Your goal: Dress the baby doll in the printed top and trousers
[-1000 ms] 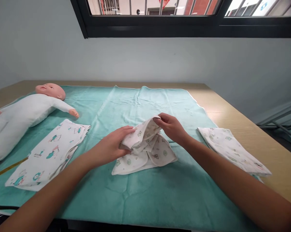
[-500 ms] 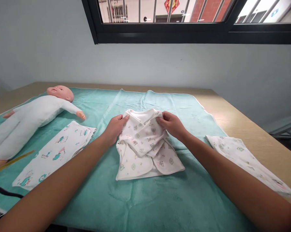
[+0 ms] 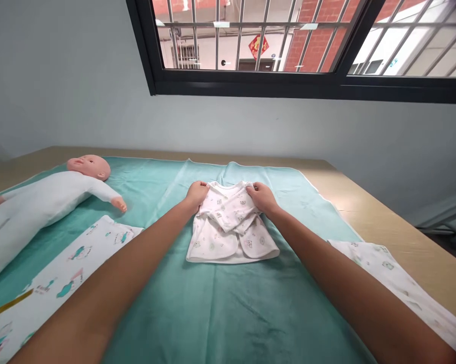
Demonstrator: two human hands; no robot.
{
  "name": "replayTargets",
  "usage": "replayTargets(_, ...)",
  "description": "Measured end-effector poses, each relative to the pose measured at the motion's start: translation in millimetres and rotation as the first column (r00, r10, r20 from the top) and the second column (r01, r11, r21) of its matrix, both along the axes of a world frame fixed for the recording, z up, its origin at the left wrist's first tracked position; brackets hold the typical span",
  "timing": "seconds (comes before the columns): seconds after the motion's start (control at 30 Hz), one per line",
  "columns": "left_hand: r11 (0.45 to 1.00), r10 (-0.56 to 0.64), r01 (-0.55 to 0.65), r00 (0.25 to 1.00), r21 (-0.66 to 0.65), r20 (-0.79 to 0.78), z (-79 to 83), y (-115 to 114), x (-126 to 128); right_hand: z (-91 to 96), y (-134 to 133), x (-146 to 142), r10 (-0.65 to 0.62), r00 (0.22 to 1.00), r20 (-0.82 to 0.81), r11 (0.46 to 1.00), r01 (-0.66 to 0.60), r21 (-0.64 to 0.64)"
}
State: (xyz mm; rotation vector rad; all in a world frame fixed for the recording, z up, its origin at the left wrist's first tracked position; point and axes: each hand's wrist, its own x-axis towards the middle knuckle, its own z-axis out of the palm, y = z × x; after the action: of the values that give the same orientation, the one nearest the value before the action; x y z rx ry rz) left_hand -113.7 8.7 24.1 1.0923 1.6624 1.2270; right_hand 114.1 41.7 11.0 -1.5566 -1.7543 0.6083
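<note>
A small white baby shirt (image 3: 230,227) with tiny printed figures lies on the teal towel (image 3: 220,308) in the middle of the table. My left hand (image 3: 196,195) pinches its upper left corner at the shoulder. My right hand (image 3: 261,197) pinches the upper right corner. Both arms reach forward over the towel, and the shirt's top edge is pulled flat between the two hands.
A baby doll (image 3: 42,199) in a white suit lies at the left. A folded printed cloth (image 3: 57,283) lies near my left arm, another printed cloth (image 3: 402,293) at the right edge. The wooden table (image 3: 368,212) meets a wall under a barred window (image 3: 288,45).
Both hands carried the shirt's raised upper part away from me and laid it down flat. The hands moved apart to the shirt's two shoulders. The camera tilted upward.
</note>
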Motion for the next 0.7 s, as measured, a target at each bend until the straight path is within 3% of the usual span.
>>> replayTargets(0.1,0.994,0.014,0.001,0.989,0.106,-0.145,-4.2,-1,8,-0.6,0,-3,-0.007,0.998,0.056,0.998,0.004,0.064)
replayTargets(0.17,0.968,-0.074,0.159,0.919,0.194,-0.387,-10.4,-10,15,-3.5,-11,-8,0.063,0.987,0.150,0.986,-0.084,0.142)
replayTargets(0.27,0.884,-0.243,0.456,0.634,0.101,-0.734,-22.5,-26,23,-9.5,-34,-17,0.221,0.889,0.402,0.939,-0.306,0.159)
replayTargets(0.33,0.853,-0.314,0.522,0.487,-0.017,-0.815,-28.7,-34,25,-12.0,-47,-20,0.288,0.799,0.527,0.924,-0.377,0.066)
replayTargets(0.4,0.837,-0.346,0.539,0.390,-0.093,-0.854,-31.6,-39,22,-12.9,-58,-17,0.319,0.737,0.596,0.922,-0.388,-0.013)
replayTargets(0.53,0.820,-0.354,0.556,0.306,-0.136,-0.884,-30.0,-50,15,-13.9,-83,-2,0.292,0.693,0.659,0.909,-0.416,0.035)
replayTargets(0.6,0.817,-0.338,0.563,0.295,-0.123,-0.894,-27.7,-60,14,-13.7,-101,9,0.232,0.720,0.654,0.909,-0.399,0.117)
replayTargets(0.7,0.798,-0.308,0.597,0.286,-0.083,-0.907,-22.6,-79,17,-10.0,-126,25,0.094,0.777,0.623,0.939,-0.277,0.204)
